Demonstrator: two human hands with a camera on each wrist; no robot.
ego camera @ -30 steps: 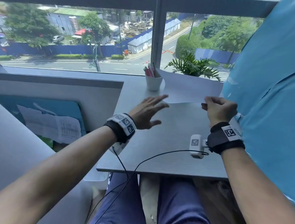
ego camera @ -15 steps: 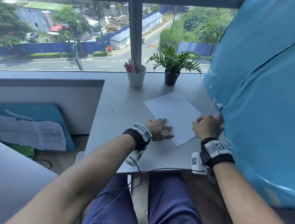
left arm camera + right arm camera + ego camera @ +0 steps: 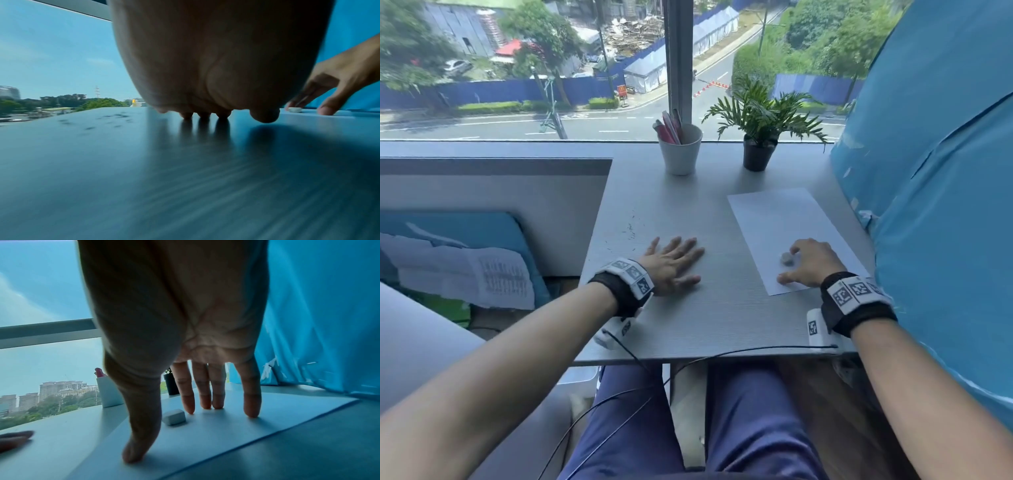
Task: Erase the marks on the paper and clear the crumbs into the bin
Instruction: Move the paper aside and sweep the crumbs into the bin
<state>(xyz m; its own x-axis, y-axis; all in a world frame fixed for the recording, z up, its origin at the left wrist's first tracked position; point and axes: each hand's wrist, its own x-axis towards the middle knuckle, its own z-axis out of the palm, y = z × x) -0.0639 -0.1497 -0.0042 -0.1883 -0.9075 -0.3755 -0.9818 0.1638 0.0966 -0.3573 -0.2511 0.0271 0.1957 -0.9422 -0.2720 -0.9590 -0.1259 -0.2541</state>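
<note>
A white sheet of paper [image 3: 784, 222] lies flat on the grey desk [image 3: 722, 318], at the right. My right hand [image 3: 803, 265] rests on its near end with straight, spread fingers [image 3: 251, 402] and the thumb touching the sheet. A small grey-white eraser [image 3: 787, 258] lies loose on the paper [image 3: 226, 426] between thumb and forefinger; in the right wrist view the eraser [image 3: 174, 417] is not gripped. My left hand [image 3: 671, 263] lies flat on bare desk to the left of the sheet. Dark eraser crumbs [image 3: 631, 229] are scattered just beyond it, and blurred crumbs [image 3: 115, 116] show in the left wrist view.
A white cup with pens [image 3: 680, 150] and a small potted plant [image 3: 758, 137] stand at the back by the window. A blue curtain [image 3: 928, 205] hangs along the desk's right side. A grey partition [image 3: 493, 205] borders the left. A white container edge [image 3: 582, 377] shows under the desk's front left.
The sheet, held up in my right hand a second ago, now lies on the desk. My right hand has uncurled and the eraser lies free. My left hand slid off the paper onto bare desk.
</note>
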